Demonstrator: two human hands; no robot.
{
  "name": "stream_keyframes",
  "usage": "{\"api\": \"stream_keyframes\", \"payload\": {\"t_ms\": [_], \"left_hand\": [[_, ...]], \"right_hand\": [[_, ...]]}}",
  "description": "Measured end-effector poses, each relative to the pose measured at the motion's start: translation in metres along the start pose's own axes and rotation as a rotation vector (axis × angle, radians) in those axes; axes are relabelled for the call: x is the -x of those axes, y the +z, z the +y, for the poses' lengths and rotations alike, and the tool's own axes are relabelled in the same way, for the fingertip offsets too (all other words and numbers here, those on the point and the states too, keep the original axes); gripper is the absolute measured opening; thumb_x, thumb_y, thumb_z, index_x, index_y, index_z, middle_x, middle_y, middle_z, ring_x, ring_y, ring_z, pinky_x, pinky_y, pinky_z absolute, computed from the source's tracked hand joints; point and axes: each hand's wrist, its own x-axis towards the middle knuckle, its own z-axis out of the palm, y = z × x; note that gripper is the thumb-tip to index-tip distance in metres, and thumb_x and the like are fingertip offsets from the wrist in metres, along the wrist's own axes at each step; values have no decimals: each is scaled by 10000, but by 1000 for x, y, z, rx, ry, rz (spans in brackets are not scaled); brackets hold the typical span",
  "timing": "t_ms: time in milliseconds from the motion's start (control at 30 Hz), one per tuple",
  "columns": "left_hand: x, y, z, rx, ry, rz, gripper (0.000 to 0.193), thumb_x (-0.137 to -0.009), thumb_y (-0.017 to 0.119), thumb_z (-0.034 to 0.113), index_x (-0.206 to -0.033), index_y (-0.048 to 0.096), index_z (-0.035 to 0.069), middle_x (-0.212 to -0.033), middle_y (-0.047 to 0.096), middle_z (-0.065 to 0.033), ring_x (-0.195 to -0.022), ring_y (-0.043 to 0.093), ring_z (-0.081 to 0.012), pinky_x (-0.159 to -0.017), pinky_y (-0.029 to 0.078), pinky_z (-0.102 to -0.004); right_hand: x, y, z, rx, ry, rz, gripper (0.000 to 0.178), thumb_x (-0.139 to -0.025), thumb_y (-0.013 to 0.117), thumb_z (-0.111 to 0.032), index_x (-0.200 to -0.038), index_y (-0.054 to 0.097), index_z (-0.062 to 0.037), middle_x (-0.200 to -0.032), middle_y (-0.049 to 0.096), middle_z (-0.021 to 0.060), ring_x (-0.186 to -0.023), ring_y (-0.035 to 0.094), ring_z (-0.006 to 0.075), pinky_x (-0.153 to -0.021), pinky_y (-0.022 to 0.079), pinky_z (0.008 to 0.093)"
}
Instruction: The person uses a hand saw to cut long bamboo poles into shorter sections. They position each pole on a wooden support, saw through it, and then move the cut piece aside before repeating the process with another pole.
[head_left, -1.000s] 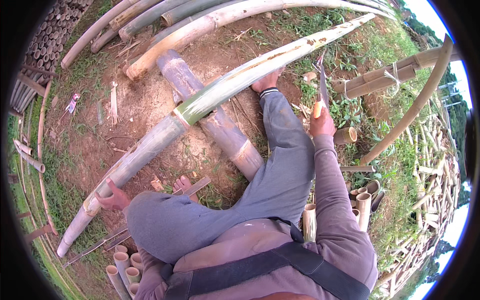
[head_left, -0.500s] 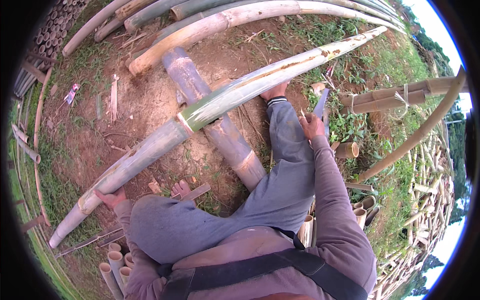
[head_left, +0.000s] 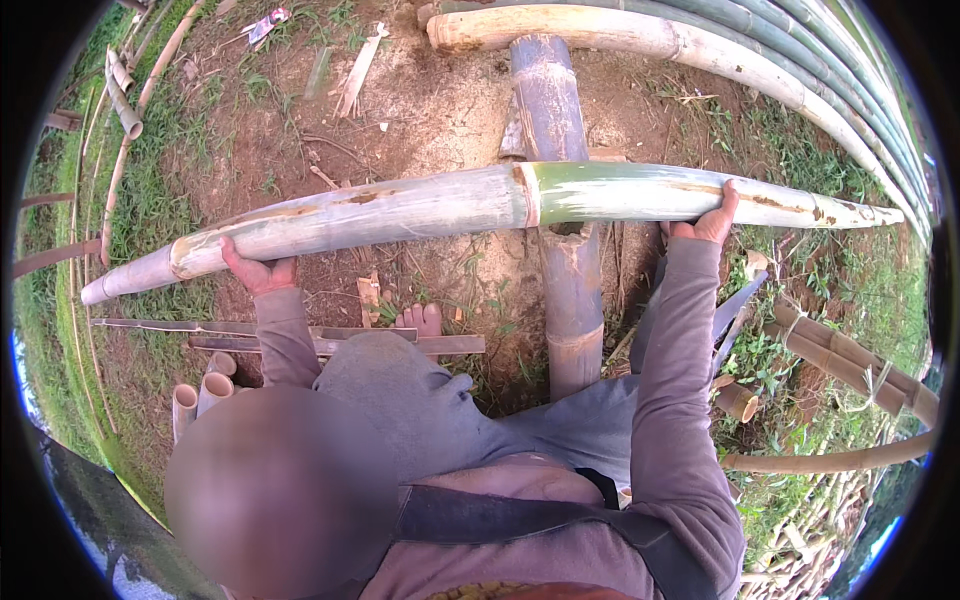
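Note:
A long, thick bamboo pole (head_left: 400, 212), pale grey with a green band beside a node near its middle, lies crosswise before me. My left hand (head_left: 262, 270) grips its left part from the near side, with the thumb up against the stalk. My right hand (head_left: 708, 222) is closed round the right part, its fingers partly hidden under the pole. Beneath the pole, a shorter bamboo log (head_left: 574, 330) runs away from me, with a dark notch in its top just on the near side of the pole. A saw-like blue-grey blade (head_left: 738, 303) lies near my right forearm.
More long bamboo poles (head_left: 690, 45) lie along the far side. Short cut tubes (head_left: 215, 388) stand at my left, beside flat strips (head_left: 440, 345) near my bare foot (head_left: 420, 320). On the right are a tied bamboo frame (head_left: 850, 365) and a cut piece (head_left: 738, 402).
My right hand has moved from beside the blade onto the pole's right part. The pole now lies more level across the view, which has swung round. My left hand still holds the left part.

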Motion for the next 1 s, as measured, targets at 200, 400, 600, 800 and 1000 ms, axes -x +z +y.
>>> {"api": "stream_keyframes", "payload": {"t_ms": [200,400,600,800,1000], "left_hand": [[-26,61,-11,35,51,-235,875,-848,742,706,-1530,524,203,-1552,546,-113,-1431,508,-398,-1180,392,-712],[-22,52,-25,-134,-113,-226,1116,-819,784,733,-1646,349,124,-1570,510,-170,-1478,484,-391,-1210,424,-648],[-22,41,-7,-589,590,27,883,-885,886,428,-1528,457,4,-1396,620,-191,-1318,595,-344,-1126,509,-501],[61,152,-11,-1560,1160,-830,788,-796,935,424,-1407,608,49,-1395,631,-184,-1300,605,-365,-1109,490,-493],[84,207,-59,-2079,956,-1256,953,-691,941,535,-1467,591,109,-1404,662,-185,-1270,651,-378,-1085,516,-499]], "right_hand": [[-30,31,-20,-68,-94,4,729,-900,752,-517,-1483,536,-137,-1479,591,127,-1361,561,350,-1197,409,593],[-66,17,-2,-123,-192,-22,732,-908,767,-460,-1504,525,-109,-1504,581,120,-1374,557,351,-1204,415,573],[-78,24,-3,-6,-185,-60,686,-937,705,-520,-1478,541,-130,-1411,638,128,-1309,602,370,-1121,466,607],[-87,6,-8,16,-157,-77,714,-937,704,-541,-1487,532,-119,-1429,624,142,-1302,608,373,-1111,472,605],[-65,-57,-41,656,74,-140,1020,-913,626,-829,-1608,452,-103,-1375,671,234,-1166,695,314,-1006,538,489]]}}
